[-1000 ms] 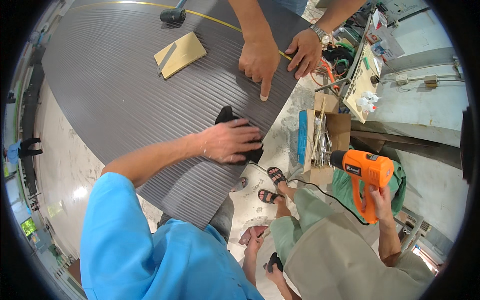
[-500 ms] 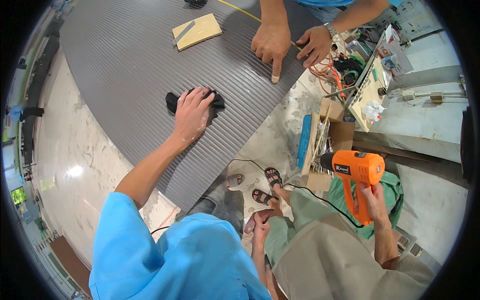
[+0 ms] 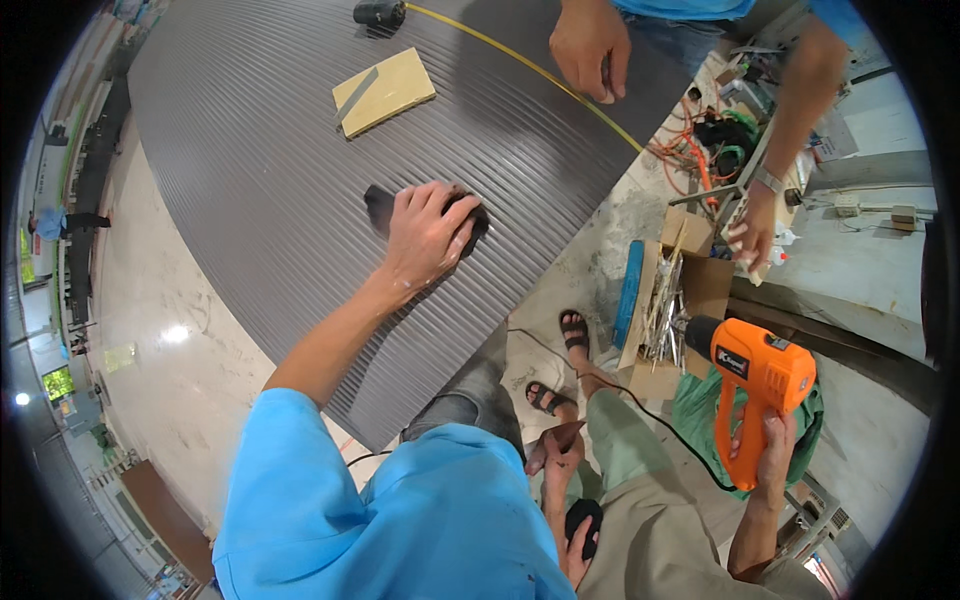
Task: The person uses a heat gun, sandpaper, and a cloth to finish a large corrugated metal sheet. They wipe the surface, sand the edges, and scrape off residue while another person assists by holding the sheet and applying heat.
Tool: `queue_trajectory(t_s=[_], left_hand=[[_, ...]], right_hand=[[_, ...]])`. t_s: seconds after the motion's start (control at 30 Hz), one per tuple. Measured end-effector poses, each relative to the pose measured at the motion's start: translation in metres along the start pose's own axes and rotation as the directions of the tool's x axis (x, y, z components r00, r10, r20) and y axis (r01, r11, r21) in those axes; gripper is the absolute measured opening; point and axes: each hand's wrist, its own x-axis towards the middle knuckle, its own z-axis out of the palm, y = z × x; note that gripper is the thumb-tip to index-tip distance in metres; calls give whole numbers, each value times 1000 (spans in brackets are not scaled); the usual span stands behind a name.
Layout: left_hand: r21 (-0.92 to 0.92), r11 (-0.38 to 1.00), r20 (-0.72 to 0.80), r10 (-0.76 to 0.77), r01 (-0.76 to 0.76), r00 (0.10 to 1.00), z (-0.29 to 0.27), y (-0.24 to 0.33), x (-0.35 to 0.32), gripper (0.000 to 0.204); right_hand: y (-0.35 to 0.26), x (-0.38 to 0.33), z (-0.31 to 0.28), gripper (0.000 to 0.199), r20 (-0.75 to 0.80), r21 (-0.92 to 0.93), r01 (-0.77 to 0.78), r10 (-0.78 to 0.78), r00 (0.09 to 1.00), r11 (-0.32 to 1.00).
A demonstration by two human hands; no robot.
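Note:
My left hand (image 3: pixel 428 228) is closed over a black cloth (image 3: pixel 378 208), pressed on a large dark grey ribbed sheet (image 3: pixel 290 190). Low at my right side, my right hand (image 3: pixel 562 458) appears closed on a reddish-brown folded sheet (image 3: pixel 553 440); its forearm is partly hidden by my blue shirt. To my right, a co-worker's hand (image 3: pixel 776 440) grips an orange heat gun (image 3: pixel 768 362) pointed toward a carton. Another hand (image 3: pixel 580 555), apparently that co-worker's, holds a black object (image 3: pixel 583 524) I cannot make out.
A pale yellow block (image 3: pixel 385 93) and a tape measure (image 3: pixel 380 13) with its yellow blade pulled out lie on the sheet. Across it, another person's hand (image 3: pixel 595 50) hovers. A carton of thin sticks (image 3: pixel 664 310) stands right, with a black cord (image 3: pixel 650 408) running past sandalled feet.
My left hand has slid right along the ribs with the black cloth. The person opposite has stopped pointing at the edge; one hand has drawn back and the other reaches far right.

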Motion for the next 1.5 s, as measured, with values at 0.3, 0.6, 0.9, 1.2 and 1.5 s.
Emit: queue_trajectory(t_s=[0.3,0.6,0.9,1.2,1.5], left_hand=[[-21,993,84,120,-119,989,6,-16,43,45],[-99,977,126,201,-190,971,15,1,58,37],[-169,930,85,343,-326,936,32,51,55,34],[-335,821,40,502,-462,864,34,94,29,22],[-165,939,114,321,-301,940,4,-44,79,24]], right_hand=[[191,-25,34,48,29,-138,-152,157,987,979],[170,-10,72,31,-42,-36,-446,445,895,894],[108,-22,29,36,88,-352,-435,492,866,829],[94,-2,53,36,492,847,-512,576,653,-142],[-32,-10,-16,37,818,268,162,313,483,-950]])
